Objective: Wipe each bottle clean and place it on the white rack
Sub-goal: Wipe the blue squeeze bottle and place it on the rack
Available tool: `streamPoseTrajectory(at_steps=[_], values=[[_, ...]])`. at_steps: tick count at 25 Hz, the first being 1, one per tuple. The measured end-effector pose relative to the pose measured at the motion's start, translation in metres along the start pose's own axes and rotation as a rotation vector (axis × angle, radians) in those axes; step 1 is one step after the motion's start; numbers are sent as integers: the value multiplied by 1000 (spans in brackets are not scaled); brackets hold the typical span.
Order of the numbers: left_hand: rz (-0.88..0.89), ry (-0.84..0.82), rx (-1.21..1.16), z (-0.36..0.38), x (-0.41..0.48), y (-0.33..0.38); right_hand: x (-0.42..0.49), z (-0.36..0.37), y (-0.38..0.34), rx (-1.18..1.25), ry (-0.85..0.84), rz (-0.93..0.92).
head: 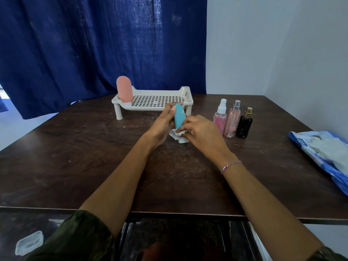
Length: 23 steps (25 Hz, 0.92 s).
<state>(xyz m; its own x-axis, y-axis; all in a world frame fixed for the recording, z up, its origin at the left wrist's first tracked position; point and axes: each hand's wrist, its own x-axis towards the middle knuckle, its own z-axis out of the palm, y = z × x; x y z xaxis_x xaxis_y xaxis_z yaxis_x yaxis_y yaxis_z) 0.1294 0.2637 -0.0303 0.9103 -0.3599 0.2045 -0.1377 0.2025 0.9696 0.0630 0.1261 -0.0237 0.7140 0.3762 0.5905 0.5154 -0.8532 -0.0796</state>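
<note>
A teal bottle [178, 116] with a white base stands upright at the middle of the dark table. My left hand [163, 123] grips its upper part from the left. My right hand [200, 129] pinches a crumpled white wipe [176, 134] against the bottle's lower part. Behind them stands the white rack [152, 105], with a pink bottle [124, 88] upright at its left end. To the right wait three bottles in a row: a clear pink spray bottle [220, 116], a taller pink one [232, 119] and a black one with a gold cap [244, 123].
A blue and white pack of wipes [323, 153] lies at the table's right edge. A blue curtain hangs behind the table and a white wall runs along the right. A clear plastic lid [28, 243] lies on the floor at lower left.
</note>
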Motion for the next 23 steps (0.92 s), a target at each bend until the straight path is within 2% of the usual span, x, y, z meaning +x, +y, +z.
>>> streamPoseTrajectory(at_steps=[7, 12, 14, 19, 23], values=[[50, -176, -41, 5, 0, -3, 8, 2, 5, 179, 318, 85], [37, -209, -64, 8, -2, -3, 11, 1, 7, 242, 457, 160], [32, -195, -81, 4, -2, -3, 10, 2, 9, 244, 402, 155], [-30, -92, -158, 1, -6, 3, 5, 4, 11, 214, 115, 62], [-53, -94, -193, 2, -10, 7, 3, 1, 10, 216, -75, 16]])
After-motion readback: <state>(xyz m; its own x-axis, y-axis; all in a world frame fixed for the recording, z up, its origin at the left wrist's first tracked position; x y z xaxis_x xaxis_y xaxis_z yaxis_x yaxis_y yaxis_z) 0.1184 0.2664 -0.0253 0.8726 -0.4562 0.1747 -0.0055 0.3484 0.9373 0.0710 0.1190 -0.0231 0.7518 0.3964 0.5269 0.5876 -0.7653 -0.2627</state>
